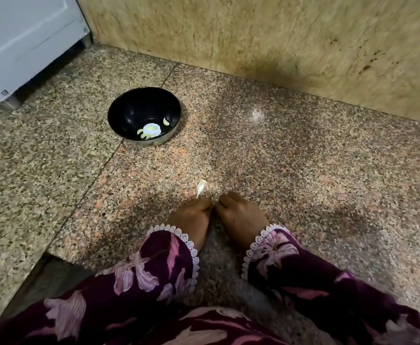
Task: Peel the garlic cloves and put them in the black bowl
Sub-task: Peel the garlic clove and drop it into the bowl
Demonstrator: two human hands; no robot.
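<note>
A black bowl (144, 115) stands on the speckled granite counter, up and left of my hands. Inside it lie a few pale peeled garlic cloves (165, 122) around a white patch at the bottom. My left hand (191, 216) and right hand (238, 214) are held close together near the counter's front, fingers curled and fingertips meeting. A white strip of garlic skin (200, 187) sticks up from my left fingers. Whatever sits between the fingertips is hidden by the hands; the right hand's hold is not visible.
A tan stone wall (278, 41) rises behind the counter. A white appliance (25, 41) stands at the back left. The counter's edge (54, 255) drops away at the lower left. Purple floral sleeves cover both forearms.
</note>
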